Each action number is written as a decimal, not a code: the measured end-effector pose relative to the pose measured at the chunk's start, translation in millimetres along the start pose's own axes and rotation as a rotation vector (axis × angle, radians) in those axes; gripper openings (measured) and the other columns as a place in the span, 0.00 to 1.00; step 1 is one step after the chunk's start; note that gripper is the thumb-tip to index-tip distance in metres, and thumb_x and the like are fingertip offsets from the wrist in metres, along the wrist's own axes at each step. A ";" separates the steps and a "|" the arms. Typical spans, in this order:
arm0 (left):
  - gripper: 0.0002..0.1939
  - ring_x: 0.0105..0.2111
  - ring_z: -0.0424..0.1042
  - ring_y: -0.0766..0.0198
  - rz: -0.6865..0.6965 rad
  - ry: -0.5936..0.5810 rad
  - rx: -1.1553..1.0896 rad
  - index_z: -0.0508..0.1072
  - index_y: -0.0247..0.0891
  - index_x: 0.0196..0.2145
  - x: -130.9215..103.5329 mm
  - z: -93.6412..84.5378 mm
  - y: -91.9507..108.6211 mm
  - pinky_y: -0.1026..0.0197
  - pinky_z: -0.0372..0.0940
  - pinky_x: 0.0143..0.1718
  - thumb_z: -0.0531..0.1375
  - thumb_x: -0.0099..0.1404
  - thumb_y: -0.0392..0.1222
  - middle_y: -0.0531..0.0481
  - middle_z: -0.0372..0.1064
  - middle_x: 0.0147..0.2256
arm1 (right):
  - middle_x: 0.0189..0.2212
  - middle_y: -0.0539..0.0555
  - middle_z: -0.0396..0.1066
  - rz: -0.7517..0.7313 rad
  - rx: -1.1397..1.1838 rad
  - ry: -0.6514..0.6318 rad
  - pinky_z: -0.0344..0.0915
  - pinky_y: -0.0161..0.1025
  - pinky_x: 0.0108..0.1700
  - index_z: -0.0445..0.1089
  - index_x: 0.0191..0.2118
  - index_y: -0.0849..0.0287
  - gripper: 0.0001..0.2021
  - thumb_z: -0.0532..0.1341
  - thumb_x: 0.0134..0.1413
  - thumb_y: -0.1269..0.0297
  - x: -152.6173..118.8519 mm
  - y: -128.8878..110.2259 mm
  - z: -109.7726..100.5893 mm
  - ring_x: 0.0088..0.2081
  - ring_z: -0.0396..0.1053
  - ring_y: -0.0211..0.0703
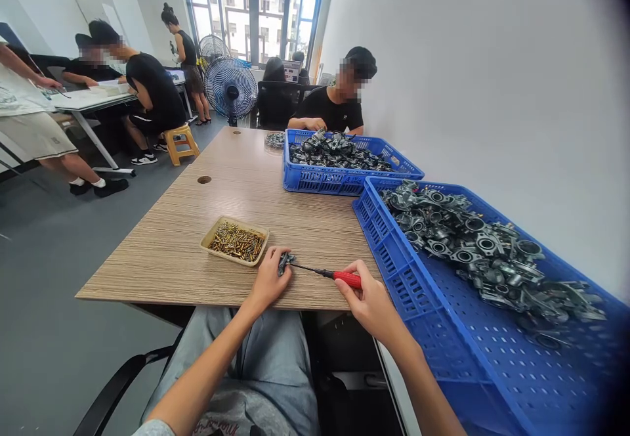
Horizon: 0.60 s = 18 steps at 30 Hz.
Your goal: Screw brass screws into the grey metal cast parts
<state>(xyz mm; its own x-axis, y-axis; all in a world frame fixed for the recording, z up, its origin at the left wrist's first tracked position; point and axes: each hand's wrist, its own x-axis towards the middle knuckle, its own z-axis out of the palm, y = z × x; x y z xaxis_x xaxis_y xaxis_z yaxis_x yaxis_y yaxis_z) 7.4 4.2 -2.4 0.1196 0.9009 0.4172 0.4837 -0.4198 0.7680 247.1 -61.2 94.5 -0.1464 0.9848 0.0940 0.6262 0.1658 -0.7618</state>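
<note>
Near the front edge of the table, my left hand (270, 278) is closed around a small grey metal casting (286, 263), which the fingers partly cover. My right hand (367, 295) grips the red handle of a screwdriver (347, 279). Its dark shaft points left, and the tip meets the casting or lies right beside it; I cannot tell which. Just left of my left hand sits a shallow cream tray (210, 250) of small brass-coloured screws or pins (237, 240).
At my right a blue crate (408, 272) holds many grey metal castings (462, 245). Behind it stands a second blue crate (319, 183) of similar parts. A person (335, 104) sits across the wood-grain table (172, 252). A fan (231, 88) and other people are farther back.
</note>
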 end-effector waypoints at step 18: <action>0.21 0.51 0.69 0.56 -0.009 0.020 0.012 0.68 0.41 0.52 0.1 -1.3 0.6 0.52 0.65 0.57 0.57 0.61 0.28 0.45 0.67 0.48 | 0.22 0.44 0.65 0.018 0.005 0.005 0.56 0.37 0.28 0.59 0.40 0.52 0.12 0.57 0.66 0.50 2.2 8.1 3.2 0.23 0.61 0.42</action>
<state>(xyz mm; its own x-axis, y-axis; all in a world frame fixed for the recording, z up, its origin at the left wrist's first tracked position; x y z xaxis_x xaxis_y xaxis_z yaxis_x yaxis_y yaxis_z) 6.6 3.8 -1.2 0.0976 0.9020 0.4205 0.4948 -0.4106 0.7658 249.4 -57.8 86.5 -0.1315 0.9878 0.0836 0.6247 0.1481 -0.7667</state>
